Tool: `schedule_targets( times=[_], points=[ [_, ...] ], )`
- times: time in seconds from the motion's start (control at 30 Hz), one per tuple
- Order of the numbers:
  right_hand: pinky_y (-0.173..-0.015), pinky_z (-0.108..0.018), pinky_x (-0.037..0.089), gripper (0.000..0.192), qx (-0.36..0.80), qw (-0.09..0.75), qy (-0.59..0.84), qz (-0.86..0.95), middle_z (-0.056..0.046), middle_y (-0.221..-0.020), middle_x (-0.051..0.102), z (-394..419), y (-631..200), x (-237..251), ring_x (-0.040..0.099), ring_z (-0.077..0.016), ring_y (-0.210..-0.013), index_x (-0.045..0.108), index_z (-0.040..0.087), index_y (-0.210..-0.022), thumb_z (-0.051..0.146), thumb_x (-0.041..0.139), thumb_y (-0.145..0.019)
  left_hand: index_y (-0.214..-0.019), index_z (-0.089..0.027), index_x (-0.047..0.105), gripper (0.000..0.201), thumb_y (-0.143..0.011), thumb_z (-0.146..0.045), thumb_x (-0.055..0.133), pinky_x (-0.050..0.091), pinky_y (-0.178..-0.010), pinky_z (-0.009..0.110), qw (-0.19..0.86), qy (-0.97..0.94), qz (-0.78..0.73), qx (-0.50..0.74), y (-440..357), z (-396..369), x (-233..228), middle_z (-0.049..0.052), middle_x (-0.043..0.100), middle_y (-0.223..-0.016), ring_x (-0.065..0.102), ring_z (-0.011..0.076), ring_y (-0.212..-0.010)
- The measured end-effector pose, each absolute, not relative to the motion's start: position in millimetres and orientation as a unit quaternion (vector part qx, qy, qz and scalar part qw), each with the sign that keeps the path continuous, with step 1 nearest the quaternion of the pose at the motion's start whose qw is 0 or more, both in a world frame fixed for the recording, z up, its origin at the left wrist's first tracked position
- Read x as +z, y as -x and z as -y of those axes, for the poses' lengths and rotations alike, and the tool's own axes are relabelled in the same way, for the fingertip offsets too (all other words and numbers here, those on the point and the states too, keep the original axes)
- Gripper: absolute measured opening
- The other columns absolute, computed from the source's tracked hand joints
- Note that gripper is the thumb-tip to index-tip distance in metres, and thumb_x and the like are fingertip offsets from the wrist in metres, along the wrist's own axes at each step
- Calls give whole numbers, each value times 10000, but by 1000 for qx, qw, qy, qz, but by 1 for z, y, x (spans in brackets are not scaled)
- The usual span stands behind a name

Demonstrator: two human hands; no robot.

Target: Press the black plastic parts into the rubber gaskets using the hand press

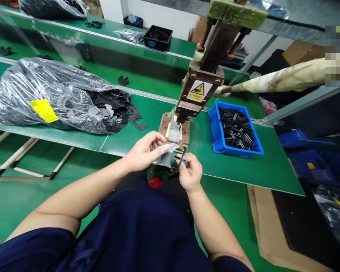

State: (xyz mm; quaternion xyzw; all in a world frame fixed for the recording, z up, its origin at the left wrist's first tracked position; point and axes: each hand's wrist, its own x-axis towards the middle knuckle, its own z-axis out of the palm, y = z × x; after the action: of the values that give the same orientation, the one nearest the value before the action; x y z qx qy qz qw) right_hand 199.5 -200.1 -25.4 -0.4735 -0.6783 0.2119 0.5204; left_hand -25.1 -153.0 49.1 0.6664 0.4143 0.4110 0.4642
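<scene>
My left hand (144, 150) pinches a curved grey plastic piece (168, 155) between thumb and fingers, just in front of the press base. In my right hand (190, 170) is a thin black plastic strip (182, 158), held upright close to the curved piece's right side. Whether the two parts touch I cannot tell. Right behind my hands stands a bench press (197, 90) with a yellow warning label. Its metal base (174, 132) lies beneath the press head.
Left on the green bench (124, 141), a clear plastic bag (48, 94) spills dark curved pieces (113, 109). A blue bin (234, 151) of small black parts stands to the right. Behind runs a green conveyor (147, 83); farther back is a black bin (158, 44).
</scene>
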Motion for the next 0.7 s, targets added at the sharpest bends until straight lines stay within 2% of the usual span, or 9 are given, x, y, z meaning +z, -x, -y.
schedule_targets(
  times=[0.07,0.13,0.27,0.43,0.57,0.7],
  points=[
    [-822,-389,608,133,231,534,467,666,-60,-971,754,201,-200,-28,728,-200,-896,683,252,-1046,355,651,-967,-980,-201,666,363,-985,-563,689,476,-697,298,570,-623,-399,357,24,154,44,15,662,-851,582,157,-739],
    [-827,-379,607,138,246,550,461,652,-55,-976,754,201,-196,-30,730,-194,-901,688,256,-1049,359,670,-959,-878,-197,632,414,-959,-595,712,460,-644,283,630,-587,-388,329,21,157,40,3,644,-768,572,146,-677],
    [-776,-331,611,196,270,569,461,625,-49,-968,755,201,-183,-32,730,-169,-864,667,244,-1056,416,677,-962,-800,-194,589,473,-897,-618,772,447,-604,264,675,-540,-373,338,12,161,39,-11,636,-705,562,129,-623],
    [-710,-302,590,212,281,559,480,615,-49,-926,753,202,-174,-31,702,-147,-777,658,220,-1010,429,659,-972,-794,-187,597,492,-869,-632,794,452,-604,253,688,-530,-368,332,7,161,34,-17,629,-702,555,120,-618],
    [-771,-326,576,150,275,538,484,633,-25,-887,744,201,-175,-24,678,-147,-784,677,229,-942,375,707,-934,-901,-194,617,480,-906,-655,751,467,-606,249,708,-485,-373,351,8,163,29,-20,607,-750,561,120,-646],
    [-783,-344,557,145,263,518,486,652,-22,-856,711,198,-176,-16,654,-157,-806,702,235,-890,374,698,-932,-1074,-204,639,541,-815,-624,860,521,-657,258,738,-439,-378,347,9,163,33,6,676,-896,638,145,-756]
  ],
)
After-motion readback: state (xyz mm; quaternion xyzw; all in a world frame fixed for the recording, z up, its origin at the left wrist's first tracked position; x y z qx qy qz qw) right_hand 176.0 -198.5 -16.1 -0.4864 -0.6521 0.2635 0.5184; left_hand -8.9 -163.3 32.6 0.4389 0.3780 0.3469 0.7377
